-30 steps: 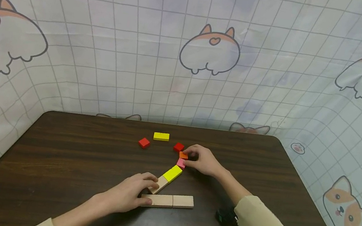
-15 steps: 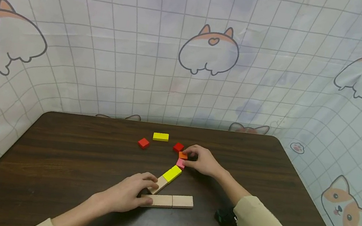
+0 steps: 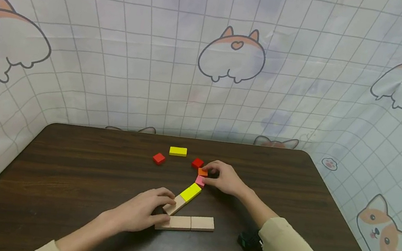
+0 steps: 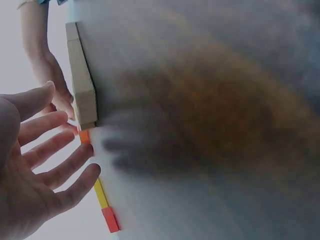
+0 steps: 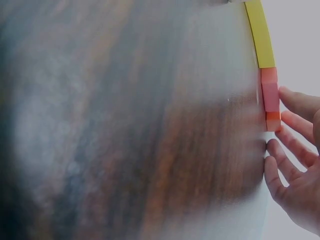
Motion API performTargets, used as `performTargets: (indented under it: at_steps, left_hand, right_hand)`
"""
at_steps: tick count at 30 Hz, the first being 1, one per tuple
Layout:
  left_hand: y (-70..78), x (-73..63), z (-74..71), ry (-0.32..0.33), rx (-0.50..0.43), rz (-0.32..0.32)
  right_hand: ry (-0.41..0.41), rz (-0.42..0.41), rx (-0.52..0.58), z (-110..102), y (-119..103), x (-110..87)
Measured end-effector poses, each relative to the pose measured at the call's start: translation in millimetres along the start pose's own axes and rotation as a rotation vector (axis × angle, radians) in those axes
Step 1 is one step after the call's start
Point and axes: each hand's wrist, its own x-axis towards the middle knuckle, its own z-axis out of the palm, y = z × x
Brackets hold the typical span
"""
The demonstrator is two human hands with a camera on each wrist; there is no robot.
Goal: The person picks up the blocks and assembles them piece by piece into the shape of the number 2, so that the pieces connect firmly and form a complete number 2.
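A bent row lies on the dark table: a bare wooden block [image 3: 175,206], a yellow block [image 3: 191,192], a pink block [image 3: 200,181] and an orange block [image 3: 203,172]. My right hand [image 3: 227,179] is at its far end, thumb at the pink block and index fingertip on the orange one, pinching there. In the right wrist view the thumb meets the pink block [image 5: 270,96]. My left hand [image 3: 139,211] is spread, fingertips at the diagonal wooden block and thumb at a wooden plank [image 3: 179,223]. Spread fingers [image 4: 80,185] also show in the left wrist view.
A second plank [image 3: 202,224] continues the first end to end. Near the row's far end sits a red block [image 3: 197,163]. Another red block [image 3: 158,158] and a yellow one [image 3: 178,151] lie farther back. A small black object [image 3: 247,241] is beside the right sleeve.
The left hand has shifted slightly left, uncovering more of the diagonal wooden block. My right hand keeps its place at the pink and orange blocks.
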Motion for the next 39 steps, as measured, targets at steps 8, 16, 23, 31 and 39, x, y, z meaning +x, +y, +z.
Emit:
performTargets:
  at_steps: [8, 16, 23, 31, 39]
  left_hand:
    - [-16.0, 15.7, -8.9, 0.106, 0.026, 0.007]
    - [-46.4, 48.8, -24.4, 0.270, 0.063, -0.038]
    - [-71.3, 79.9, -33.6, 0.352, 0.064, -0.127]
    - [-85.2, 101.2, -32.8, 0.356, 0.120, -0.237]
    - [-97.9, 116.8, -37.7, 0.282, 0.115, -0.324]
  right_hand:
    - [0.001, -0.008, 0.005, -1.0, 1.5, -0.8]
    - [0.001, -0.006, 0.008, -1.3, 1.6, -2.2]
    - [-0.010, 0.001, 0.014, -1.4, 0.2, -3.2]
    - [-0.012, 0.012, 0.018, -2.0, -2.1, -2.0]
    - [-0.015, 0.004, 0.006, -3.5, -3.9, 1.8]
